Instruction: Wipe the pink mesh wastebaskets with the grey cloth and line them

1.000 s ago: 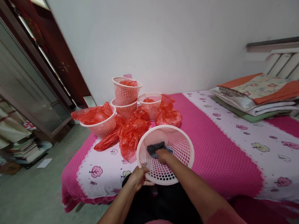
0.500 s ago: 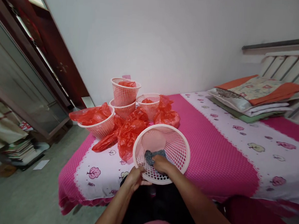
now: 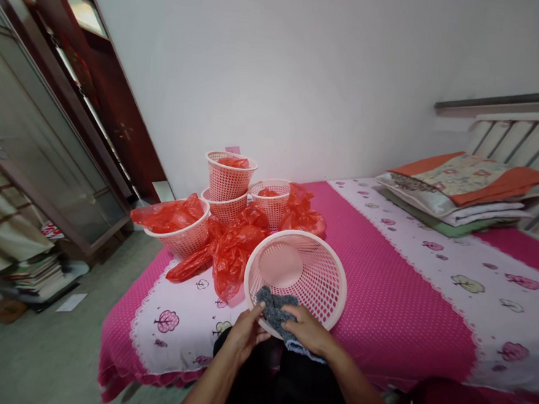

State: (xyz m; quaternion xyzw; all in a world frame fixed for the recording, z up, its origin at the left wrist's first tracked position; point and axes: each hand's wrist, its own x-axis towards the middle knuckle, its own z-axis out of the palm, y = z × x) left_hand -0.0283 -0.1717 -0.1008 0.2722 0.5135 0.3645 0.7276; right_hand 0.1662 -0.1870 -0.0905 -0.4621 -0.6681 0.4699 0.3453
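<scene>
A plain white wall [image 3: 306,75] rises behind a bed [image 3: 401,297] covered in pink and white, printed with little trees. Folded bedding [image 3: 464,185] is piled at the right, near a white slatted panel [image 3: 514,139] (headboard or radiator, I cannot tell which). On the left, light shows through a pane [image 3: 86,14] above a dark red door [image 3: 134,152]; a glass-panelled frame [image 3: 49,119], a striped curtain [image 3: 1,208] and stacked books [image 3: 38,277] line the grey-green floor [image 3: 74,360].

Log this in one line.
left hand: holds basket | right hand: holds gray cloth over basket's near side | behind: red bags, other baskets on bed

A bedroom: bed [image 3: 374,283], apparently folded bedding [image 3: 465,176].
</scene>
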